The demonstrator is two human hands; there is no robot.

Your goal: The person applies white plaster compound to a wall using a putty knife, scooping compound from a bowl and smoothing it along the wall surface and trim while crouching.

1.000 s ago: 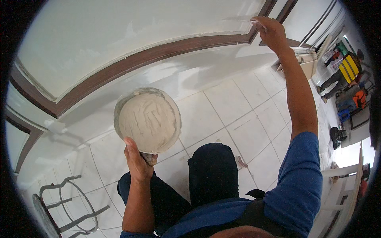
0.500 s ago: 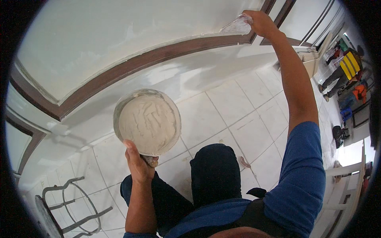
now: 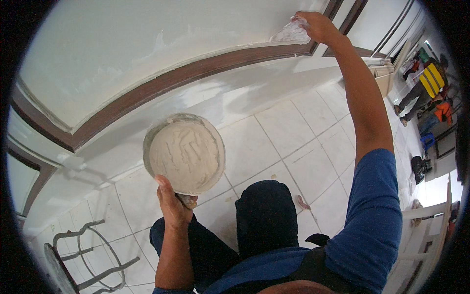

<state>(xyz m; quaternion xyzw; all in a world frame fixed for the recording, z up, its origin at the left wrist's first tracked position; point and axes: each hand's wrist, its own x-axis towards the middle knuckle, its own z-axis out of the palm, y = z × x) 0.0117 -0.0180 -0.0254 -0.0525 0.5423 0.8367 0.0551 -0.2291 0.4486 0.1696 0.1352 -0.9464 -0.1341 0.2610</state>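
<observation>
Floor (image 3: 264, 147): white tiles with dark joints, running up to the wall.
Wall (image 3: 122, 63): pale, with faint white smears.
Trim (image 3: 196, 71): brown, framing the pale panel, a light bead along its inner edge.
Left hand (image 3: 172, 206): wrapped around the handle (image 3: 186, 200) of the pan (image 3: 199, 120), thumb up near the rim.
Pan: round, held above the floor and in front of the wall, well apart from the spreader.
Paste (image 3: 186, 157): beige, filling much of the pan, its top ridged.
Right hand (image 3: 320, 28): arm stretched out, fingers pinching one end of the spreader; the thumb's exact place is hard to make out.
Spreader (image 3: 292, 32): flat, whitish, smeared, just above the trim near a corner; cannot tell how hard it presses.
Stool (image 3: 58, 269): tipped over at lower left, grey legs sideways.
Background: a person in a yellow vest (image 3: 432, 81), far right.
</observation>
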